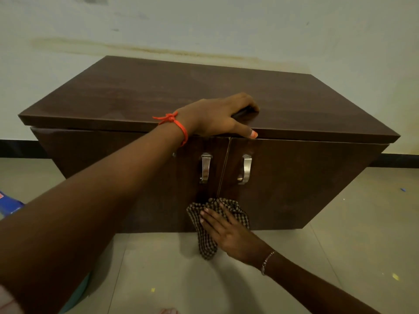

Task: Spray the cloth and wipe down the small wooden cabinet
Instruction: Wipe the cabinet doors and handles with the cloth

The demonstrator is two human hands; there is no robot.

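The small dark wooden cabinet stands against the wall, its two doors closed, each with a metal handle. My left hand rests on the front edge of its top, fingers curled on the surface and thumb over the edge. My right hand presses a dark checked cloth flat against the bottom of the doors near the centre seam; part of the cloth hangs toward the floor. No spray bottle is in view.
A pale tiled floor spreads in front of the cabinet. A blue object lies at the left edge. The stained light wall and black skirting are behind.
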